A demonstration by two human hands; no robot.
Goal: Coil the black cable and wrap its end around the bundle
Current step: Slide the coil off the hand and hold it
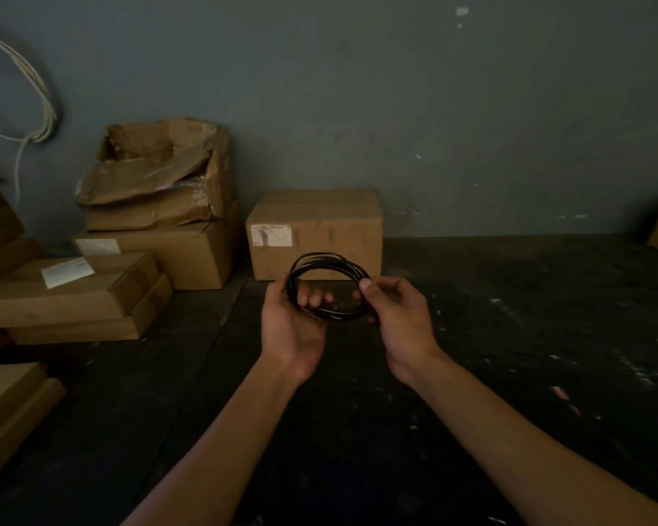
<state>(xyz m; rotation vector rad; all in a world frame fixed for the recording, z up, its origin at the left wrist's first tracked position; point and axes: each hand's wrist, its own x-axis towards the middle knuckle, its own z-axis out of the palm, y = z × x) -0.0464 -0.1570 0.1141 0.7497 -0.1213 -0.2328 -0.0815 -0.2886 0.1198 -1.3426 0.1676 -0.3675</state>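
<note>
A dim storeroom: a blue-grey wall (434, 108) behind, a dark floor (509, 336) below, and cardboard boxes (149, 222) stacked at left, with one sealed box (314, 231) straight ahead. A pale cord (42, 104) hangs on the wall at far left.

Both forearms reach out over the floor, keeping the work clear of it. The cable (329, 284) is already gathered into a round bundle, held up in the air between the hands in front of the sealed box. The left hand (293, 320) cups the left side of the coil, fingers curled through the loops, probably to stop them springing apart. The right hand (399, 317) pinches the right side between thumb and fingers, likely steadying the strands. The loose end cannot be made out.
</note>
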